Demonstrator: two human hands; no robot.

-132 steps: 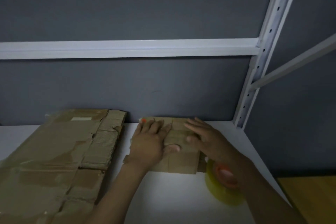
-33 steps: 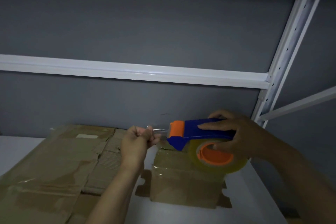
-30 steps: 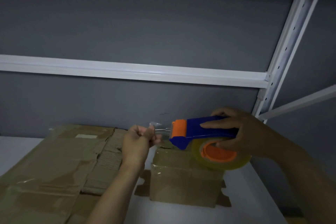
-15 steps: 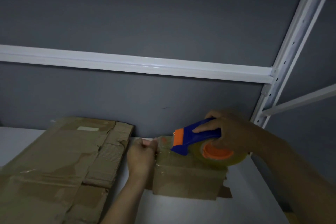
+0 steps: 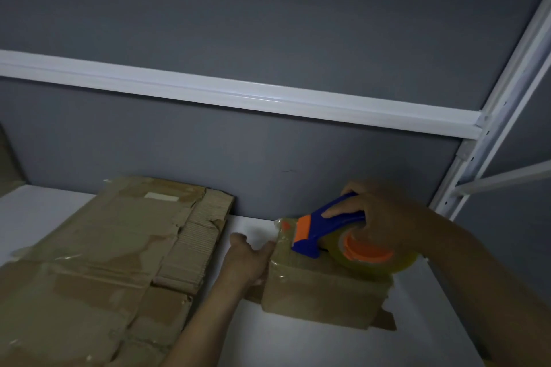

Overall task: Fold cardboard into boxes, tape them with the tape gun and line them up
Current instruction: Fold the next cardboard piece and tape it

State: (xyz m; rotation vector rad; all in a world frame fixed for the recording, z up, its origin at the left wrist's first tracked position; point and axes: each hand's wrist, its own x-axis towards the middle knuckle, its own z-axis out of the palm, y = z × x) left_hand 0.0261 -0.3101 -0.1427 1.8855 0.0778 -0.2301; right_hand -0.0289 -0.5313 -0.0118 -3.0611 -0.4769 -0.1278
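Looking like a storeroom or packing corner, dimly lit. White metal shelving is framing the spot: a slotted upright (image 5: 489,140) with bolt holes is running up the right side, a white crossbeam (image 5: 226,94) is spanning the plain dark grey wall (image 5: 268,9). A white shelf board (image 5: 298,345) is serving as the work surface. Worn flattened cardboard (image 5: 98,250), patched with old tape, is lying on it at left against the wall.
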